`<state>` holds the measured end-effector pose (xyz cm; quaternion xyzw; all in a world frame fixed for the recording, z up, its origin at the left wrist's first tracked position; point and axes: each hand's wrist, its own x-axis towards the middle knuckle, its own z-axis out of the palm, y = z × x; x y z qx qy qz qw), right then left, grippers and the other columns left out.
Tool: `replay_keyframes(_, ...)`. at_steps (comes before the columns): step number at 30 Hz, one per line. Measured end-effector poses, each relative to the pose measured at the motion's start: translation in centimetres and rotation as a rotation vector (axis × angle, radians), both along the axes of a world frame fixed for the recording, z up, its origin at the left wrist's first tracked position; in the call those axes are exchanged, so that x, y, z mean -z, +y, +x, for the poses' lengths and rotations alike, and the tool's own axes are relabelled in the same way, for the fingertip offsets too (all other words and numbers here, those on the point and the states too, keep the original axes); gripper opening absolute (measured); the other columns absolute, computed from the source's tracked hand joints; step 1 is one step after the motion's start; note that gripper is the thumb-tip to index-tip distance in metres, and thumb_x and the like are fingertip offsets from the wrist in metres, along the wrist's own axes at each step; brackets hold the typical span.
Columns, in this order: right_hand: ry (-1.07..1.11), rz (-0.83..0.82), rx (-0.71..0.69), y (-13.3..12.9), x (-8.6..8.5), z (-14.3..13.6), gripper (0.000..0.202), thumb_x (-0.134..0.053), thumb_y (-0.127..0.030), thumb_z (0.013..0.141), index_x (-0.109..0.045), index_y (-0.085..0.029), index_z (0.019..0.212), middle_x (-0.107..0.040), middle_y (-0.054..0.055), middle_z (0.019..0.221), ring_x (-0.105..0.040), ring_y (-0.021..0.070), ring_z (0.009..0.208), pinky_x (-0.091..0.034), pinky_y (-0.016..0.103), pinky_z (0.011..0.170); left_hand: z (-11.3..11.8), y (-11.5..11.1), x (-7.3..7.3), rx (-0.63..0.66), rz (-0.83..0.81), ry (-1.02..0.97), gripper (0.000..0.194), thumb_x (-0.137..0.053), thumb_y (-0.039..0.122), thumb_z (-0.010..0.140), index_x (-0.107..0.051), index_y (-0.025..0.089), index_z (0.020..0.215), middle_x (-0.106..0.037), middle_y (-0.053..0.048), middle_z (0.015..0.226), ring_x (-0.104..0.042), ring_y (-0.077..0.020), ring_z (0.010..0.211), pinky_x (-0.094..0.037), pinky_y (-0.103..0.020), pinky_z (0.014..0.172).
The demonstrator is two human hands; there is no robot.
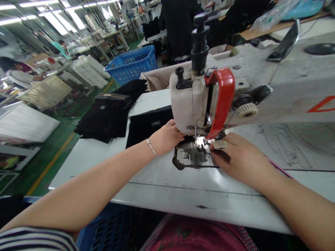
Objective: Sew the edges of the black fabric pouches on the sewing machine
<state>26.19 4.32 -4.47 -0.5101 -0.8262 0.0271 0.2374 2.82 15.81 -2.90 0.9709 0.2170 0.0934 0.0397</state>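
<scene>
A sewing machine [183,94] with a red guard [226,90] stands before me. My left hand [167,137] is left of the presser foot [200,142], on a black fabric piece [141,127] with a small grey label. Its fingers are bent on the cloth, partly behind the machine head. Right of the foot, my right hand [239,153] is closed, thumb and fingers close together. A dark strip [225,156] shows between them; what it is I cannot make out. A small pale knob [220,144] sits at the fingertips. Below the foot lies a shiny metal plate [193,157].
Folded black garments [104,116] are stacked on the left of the white table [162,190], which has a ruler scale near its front edge. Behind stands a blue crate [133,64]. A person in black [180,31] is beyond the machine; another person [21,75] sits far left.
</scene>
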Motion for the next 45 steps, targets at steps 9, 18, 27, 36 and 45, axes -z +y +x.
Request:
replay_keyframes(9, -0.062, 0.147, -0.040, -0.1, 1.0, -0.3, 0.018, -0.053, -0.025, 0.092, -0.064, -0.018, 0.105, -0.063, 0.008, 0.097, -0.057, 0.0228, 0.089, -0.047, 0.035, 0.075, 0.0, -7.1, -1.6, -0.173, 0.119, 0.191, 0.039, -0.058, 0.040, 0.090, -0.057, 0.009, 0.113, -0.059, -0.017, 0.119, -0.056, -0.0305, 0.110, -0.051, -0.044, 0.091)
replay_keyframes(18, -0.153, 0.109, -0.191, -1.6, 0.8, -1.8, 0.027, -0.047, -0.020, 0.094, -0.063, -0.015, 0.116, -0.061, 0.006, 0.090, -0.055, 0.0197, 0.078, -0.042, 0.034, 0.068, -1.3, -6.2, 0.8, 0.002, -0.069, -0.051, 0.034, -0.048, 0.018, 0.096, -0.049, 0.014, 0.130, -0.053, -0.010, 0.137, -0.046, -0.0186, 0.131, -0.042, -0.038, 0.111)
replay_keyframes(27, -0.085, -0.013, -0.138, -1.2, 0.6, -1.8, 0.032, -0.048, -0.024, 0.094, -0.058, -0.017, 0.124, -0.061, 0.007, 0.095, -0.055, 0.0209, 0.086, -0.043, 0.035, 0.075, -1.4, -6.1, -1.9, -0.012, -0.215, 0.087, 0.049, -0.049, 0.036, 0.096, -0.042, 0.015, 0.139, -0.042, -0.013, 0.147, -0.034, -0.0237, 0.140, -0.030, -0.047, 0.116)
replay_keyframes(36, 0.441, -0.785, -0.080, -14.2, -0.8, -3.2, 0.040, -0.036, -0.040, 0.100, -0.056, -0.020, 0.071, -0.057, -0.001, 0.067, -0.050, 0.0123, 0.058, -0.038, 0.027, 0.057, -5.6, -22.1, -2.2, -0.096, -0.275, 0.073, 0.055, -0.040, 0.010, 0.093, -0.030, 0.018, 0.147, -0.034, -0.009, 0.152, -0.031, -0.0249, 0.142, -0.034, -0.045, 0.115)
replay_keyframes(45, 1.465, -1.096, 0.073, -15.4, 1.5, -8.5, 0.035, -0.058, -0.052, 0.086, -0.056, -0.021, 0.102, -0.058, 0.002, 0.090, -0.058, 0.0168, 0.083, -0.051, 0.030, 0.074, -7.0, -22.6, -3.2, -0.608, -0.349, -0.403, 0.038, -0.042, 0.015, 0.096, -0.053, 0.024, 0.132, -0.064, -0.002, 0.126, -0.064, -0.0197, 0.110, -0.056, -0.030, 0.093)
